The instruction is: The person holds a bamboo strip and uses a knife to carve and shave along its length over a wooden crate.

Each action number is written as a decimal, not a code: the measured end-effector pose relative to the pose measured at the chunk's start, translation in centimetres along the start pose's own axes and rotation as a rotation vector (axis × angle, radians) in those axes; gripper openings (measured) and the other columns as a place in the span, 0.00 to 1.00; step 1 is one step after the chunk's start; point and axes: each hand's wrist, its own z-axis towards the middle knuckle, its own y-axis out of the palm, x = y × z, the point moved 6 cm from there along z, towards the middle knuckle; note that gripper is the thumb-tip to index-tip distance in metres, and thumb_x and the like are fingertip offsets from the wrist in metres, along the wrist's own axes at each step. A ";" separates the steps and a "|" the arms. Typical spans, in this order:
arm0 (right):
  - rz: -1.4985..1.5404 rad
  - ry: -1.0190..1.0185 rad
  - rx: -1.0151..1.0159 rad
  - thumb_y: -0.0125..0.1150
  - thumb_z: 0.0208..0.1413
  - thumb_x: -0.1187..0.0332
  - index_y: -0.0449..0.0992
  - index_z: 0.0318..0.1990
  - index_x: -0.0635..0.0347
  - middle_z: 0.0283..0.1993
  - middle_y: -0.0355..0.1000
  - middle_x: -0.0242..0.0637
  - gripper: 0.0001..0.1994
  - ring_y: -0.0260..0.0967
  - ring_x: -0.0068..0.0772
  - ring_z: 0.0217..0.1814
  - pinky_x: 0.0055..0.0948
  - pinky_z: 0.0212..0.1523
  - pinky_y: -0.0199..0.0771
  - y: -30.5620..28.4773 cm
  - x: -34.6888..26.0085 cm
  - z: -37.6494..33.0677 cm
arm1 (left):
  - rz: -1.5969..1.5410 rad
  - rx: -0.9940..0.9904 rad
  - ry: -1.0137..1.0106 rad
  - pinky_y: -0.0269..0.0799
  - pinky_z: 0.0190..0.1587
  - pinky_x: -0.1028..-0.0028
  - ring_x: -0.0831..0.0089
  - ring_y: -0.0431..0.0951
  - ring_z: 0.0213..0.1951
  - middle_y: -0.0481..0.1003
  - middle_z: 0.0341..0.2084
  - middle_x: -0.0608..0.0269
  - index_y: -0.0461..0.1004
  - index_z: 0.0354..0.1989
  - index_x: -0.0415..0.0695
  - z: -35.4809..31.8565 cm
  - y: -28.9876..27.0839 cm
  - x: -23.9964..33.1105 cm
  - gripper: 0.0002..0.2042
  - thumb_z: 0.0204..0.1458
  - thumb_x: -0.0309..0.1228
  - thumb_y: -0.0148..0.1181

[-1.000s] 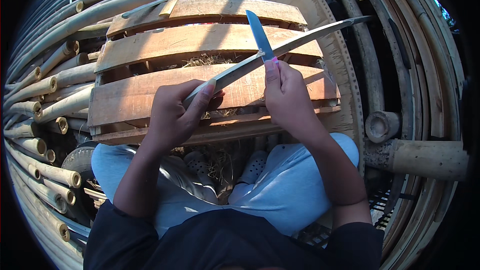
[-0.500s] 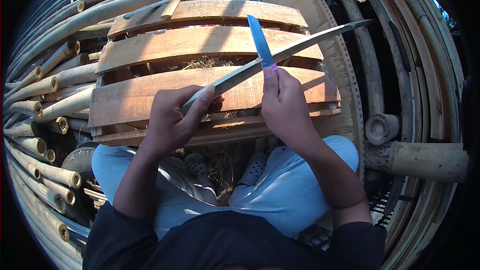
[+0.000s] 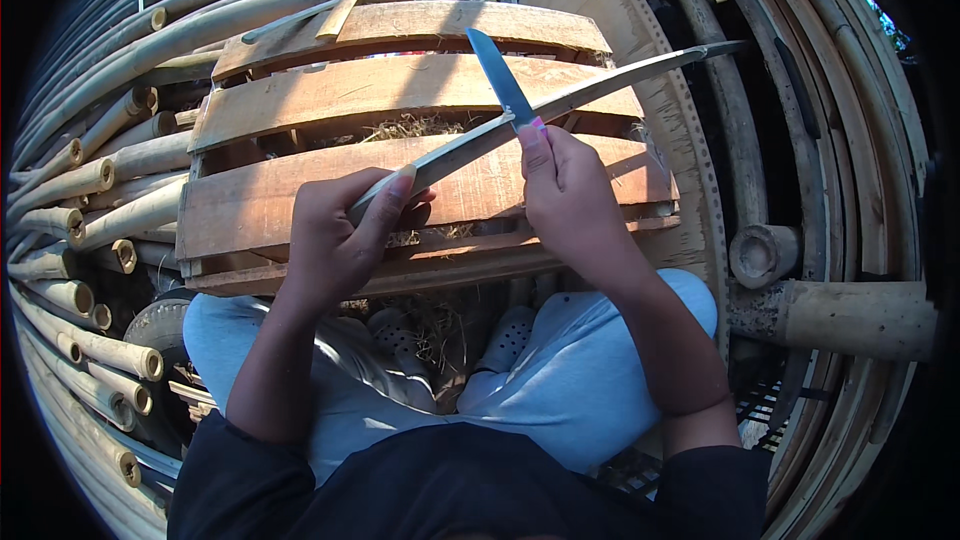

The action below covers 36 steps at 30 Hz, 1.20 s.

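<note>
Above a slatted crate [image 3: 300,205], the left hand [image 3: 335,240] grips a bamboo strip [image 3: 600,85]; the right hand [image 3: 565,190], fingers closed, holds a knife [image 3: 500,80] against it.

Open room is found above the wooden pallet [image 3: 330,205]. The left side is blocked by stacked bamboo poles [image 3: 90,180], the right by bent bamboo strips [image 3: 850,140].

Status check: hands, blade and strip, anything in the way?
Left hand grips bamboo strip. Right hand holds knife, blade on strip. Wooden crate beneath; nothing blocking.
</note>
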 end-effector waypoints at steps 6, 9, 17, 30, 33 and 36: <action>-0.089 -0.075 0.119 0.42 0.76 0.58 0.67 0.34 0.66 0.17 0.63 0.40 0.21 0.69 0.37 0.19 0.37 0.23 0.63 0.7 -0.1 -1.7 | -0.005 0.004 -0.056 0.79 0.37 0.77 0.78 0.84 0.33 0.85 0.28 0.57 0.83 0.41 0.34 0.3 0.2 0.2 0.16 0.68 0.36 0.57; 0.283 0.430 0.122 0.43 0.75 0.58 0.67 0.33 0.65 0.18 0.65 0.44 0.20 0.69 0.41 0.20 0.40 0.24 0.64 -3.1 -0.6 0.7 | 0.007 0.046 -0.066 0.78 0.37 0.77 0.78 0.84 0.33 0.85 0.28 0.57 0.83 0.40 0.34 -0.6 -0.8 -0.2 0.16 0.68 0.36 0.57; 0.128 0.275 0.164 0.46 0.75 0.56 0.67 0.28 0.65 0.20 0.63 0.40 0.23 0.65 0.32 0.23 0.38 0.27 0.63 -2.4 0.7 0.7 | 0.008 0.017 -0.072 0.79 0.37 0.77 0.79 0.85 0.34 0.85 0.29 0.57 0.83 0.41 0.32 -0.3 -0.2 0.4 0.16 0.68 0.35 0.57; 0.209 0.239 0.292 0.42 0.76 0.54 0.64 0.32 0.58 0.20 0.58 0.24 0.21 0.51 0.13 0.14 0.22 0.13 0.58 -4.2 0.6 1.1 | -0.118 0.109 -0.070 0.80 0.38 0.78 0.77 0.84 0.33 0.85 0.30 0.57 0.84 0.41 0.33 -0.3 -0.4 0.5 0.17 0.68 0.38 0.57; -0.082 -0.047 0.076 0.44 0.75 0.54 0.67 0.31 0.65 0.20 0.62 0.39 0.23 0.68 0.31 0.24 0.39 0.28 0.67 1.0 0.7 -1.1 | -0.083 0.060 -0.058 0.80 0.38 0.78 0.78 0.84 0.33 0.84 0.29 0.57 0.84 0.41 0.33 0.0 0.0 0.5 0.18 0.68 0.38 0.57; 0.355 0.338 0.133 0.45 0.75 0.55 0.67 0.34 0.62 0.21 0.61 0.32 0.21 0.60 0.23 0.21 0.31 0.24 0.62 -3.8 -0.1 0.5 | -0.071 0.074 -0.096 0.79 0.37 0.79 0.79 0.83 0.32 0.84 0.27 0.58 0.84 0.41 0.33 -0.4 -0.8 0.3 0.18 0.68 0.39 0.57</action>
